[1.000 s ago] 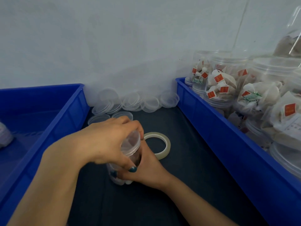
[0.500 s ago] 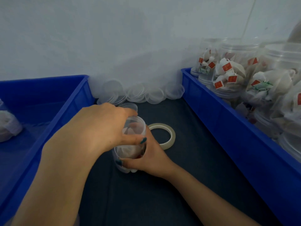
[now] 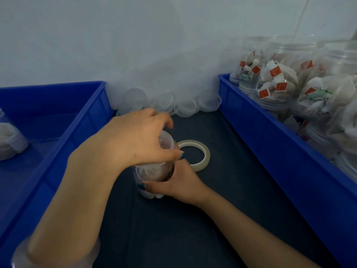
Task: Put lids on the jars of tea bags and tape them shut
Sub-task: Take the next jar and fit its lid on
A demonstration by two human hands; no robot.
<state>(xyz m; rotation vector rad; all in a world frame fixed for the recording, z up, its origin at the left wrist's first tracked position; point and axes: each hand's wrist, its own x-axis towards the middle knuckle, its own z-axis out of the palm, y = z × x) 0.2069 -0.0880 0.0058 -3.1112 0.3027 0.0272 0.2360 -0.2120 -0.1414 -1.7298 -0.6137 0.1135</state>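
Note:
A clear jar of tea bags stands on the dark mat between two blue bins. My right hand wraps around the jar's lower right side. My left hand curls over the top and grips the clear lid on the jar's mouth. A roll of clear tape lies flat on the mat just right of the jar, beyond my right hand.
Loose clear lids are piled against the white wall at the back. The right blue bin holds several open jars of tea bags. The left blue bin holds one jar at its far left.
My left hand has turned on the lid, its fingers swinging toward the wall. The jar and my right hand stay in place. The view has tilted up a little.

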